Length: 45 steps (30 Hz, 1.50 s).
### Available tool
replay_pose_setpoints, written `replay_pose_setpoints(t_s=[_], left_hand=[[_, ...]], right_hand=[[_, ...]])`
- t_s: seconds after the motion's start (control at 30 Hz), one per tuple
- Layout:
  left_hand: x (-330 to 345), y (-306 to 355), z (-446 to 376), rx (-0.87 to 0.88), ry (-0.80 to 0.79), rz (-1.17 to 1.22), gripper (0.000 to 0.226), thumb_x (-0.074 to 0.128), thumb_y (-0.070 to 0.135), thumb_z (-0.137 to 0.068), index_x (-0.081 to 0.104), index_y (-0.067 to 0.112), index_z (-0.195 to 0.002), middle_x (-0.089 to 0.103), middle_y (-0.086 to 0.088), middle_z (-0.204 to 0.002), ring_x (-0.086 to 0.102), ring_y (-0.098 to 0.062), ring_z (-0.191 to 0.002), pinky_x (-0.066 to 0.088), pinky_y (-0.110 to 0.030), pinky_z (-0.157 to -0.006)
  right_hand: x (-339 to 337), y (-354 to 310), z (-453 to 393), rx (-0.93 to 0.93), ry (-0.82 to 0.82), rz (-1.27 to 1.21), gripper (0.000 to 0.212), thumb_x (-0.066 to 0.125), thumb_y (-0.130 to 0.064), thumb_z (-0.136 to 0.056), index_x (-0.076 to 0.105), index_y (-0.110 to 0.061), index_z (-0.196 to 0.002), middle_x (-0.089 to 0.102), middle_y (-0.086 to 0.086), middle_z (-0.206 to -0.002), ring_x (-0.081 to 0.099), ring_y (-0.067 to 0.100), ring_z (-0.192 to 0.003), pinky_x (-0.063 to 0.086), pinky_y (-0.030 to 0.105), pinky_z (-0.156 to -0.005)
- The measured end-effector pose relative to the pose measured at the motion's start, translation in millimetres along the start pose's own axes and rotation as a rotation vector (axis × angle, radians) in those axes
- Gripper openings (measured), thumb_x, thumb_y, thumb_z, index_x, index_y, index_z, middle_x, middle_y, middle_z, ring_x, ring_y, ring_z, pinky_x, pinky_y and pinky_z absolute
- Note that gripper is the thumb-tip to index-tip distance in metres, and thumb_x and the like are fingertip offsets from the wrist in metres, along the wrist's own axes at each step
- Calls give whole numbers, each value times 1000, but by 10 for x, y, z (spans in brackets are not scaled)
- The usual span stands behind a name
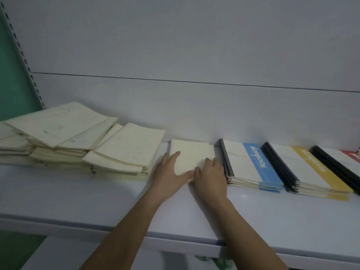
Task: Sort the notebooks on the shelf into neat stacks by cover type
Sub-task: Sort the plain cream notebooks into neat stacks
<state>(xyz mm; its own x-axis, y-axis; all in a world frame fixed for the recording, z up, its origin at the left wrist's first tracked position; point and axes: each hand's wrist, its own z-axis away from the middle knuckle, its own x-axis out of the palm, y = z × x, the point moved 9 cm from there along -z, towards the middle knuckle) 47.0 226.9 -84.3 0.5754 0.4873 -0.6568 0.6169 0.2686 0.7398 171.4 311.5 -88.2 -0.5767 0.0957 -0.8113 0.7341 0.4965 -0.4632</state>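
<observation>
Both forearms reach over the shelf (116,201). My left hand (167,172) and right hand (211,178) lie flat, fingers relaxed, on a plain cream notebook (191,152). Left of it sprawls a messy cream pile (78,141). To the right sit blue-banded (253,168), yellow-banded (311,172) and red-banded (348,154) stacks; the blue band's lettering seems to read "notebook".

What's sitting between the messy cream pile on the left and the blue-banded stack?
In the head view, a small plain cream notebook stack, with the left hand and right hand resting on it.
</observation>
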Motion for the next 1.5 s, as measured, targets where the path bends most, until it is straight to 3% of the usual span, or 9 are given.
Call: replay_pose_setpoints(t_s=[0.17,0.33,0.5,0.67,0.77,0.93,1.13,1.37,1.5], left_hand=[[51,-35,-45,16,-34,-19,91,80,43,-74,30,35,-150,14,4,-161,17,-13,-148,21,-36,-119],[35,-110,-89,-4,37,87,90,86,28,-71,37,31,-146,27,5,-157,22,-10,-146,21,-36,-119],[-4,-36,-20,11,84,101,78,80,19,-79,40,26,-145,28,2,-156,24,-11,-145,19,-21,-113],[-289,395,299,310,239,89,44,59,28,-91,50,30,-133,42,5,-150,33,-8,-141,27,-27,-116],[-750,645,568,492,362,99,33,54,18,-91,62,17,-123,57,8,-134,47,-2,-129,35,-17,-108],[-1728,360,492,301,474,34,28,57,14,-94,63,19,-121,58,17,-118,50,-1,-114,31,-10,-96],[-2373,-310,237,-33,334,8,26,54,22,-95,61,26,-120,61,7,-120,54,-16,-116,44,-32,-95],[-2498,-442,392,38,326,40,19,55,20,-92,68,29,-104,67,13,-105,62,-7,-95,52,-32,-87],[-2515,-572,474,56,298,84,18,56,17,-92,71,25,-99,68,8,-96,63,-7,-84,52,-24,-72]], right_hand=[[-39,21,-67,4,11,-71,28,37,-21,-101,49,-6,-121,46,12,-129,42,29,-120,40,38,-91],[-285,-24,-61,-90,153,-367,39,39,-2,-96,50,-2,-133,41,13,-146,36,27,-135,34,33,-106],[-696,-91,32,-210,371,-718,39,36,6,-85,61,-9,-111,56,-1,-115,54,14,-108,37,10,-91],[-929,-4,99,-194,514,-828,35,35,5,-83,61,-12,-100,56,-7,-99,55,10,-90,43,18,-82],[-967,27,124,-158,543,-883,33,36,4,-85,60,-14,-97,60,-5,-95,57,12,-88,45,24,-79],[-809,-380,140,-253,364,-805,30,38,0,-86,61,-18,-96,62,-7,-90,59,9,-85,43,21,-72],[-482,-1443,234,-489,1,-501,19,49,-20,-97,59,-23,-113,59,-12,-109,54,6,-97,42,23,-80],[24,-2325,279,-517,-325,-40,66,42,-63,-92,39,-21,-144,39,0,-148,33,20,-136,34,40,-107],[388,-2345,329,-478,-463,146,77,33,-81,-81,41,-22,-130,45,1,-136,39,25,-129,34,43,-101]])
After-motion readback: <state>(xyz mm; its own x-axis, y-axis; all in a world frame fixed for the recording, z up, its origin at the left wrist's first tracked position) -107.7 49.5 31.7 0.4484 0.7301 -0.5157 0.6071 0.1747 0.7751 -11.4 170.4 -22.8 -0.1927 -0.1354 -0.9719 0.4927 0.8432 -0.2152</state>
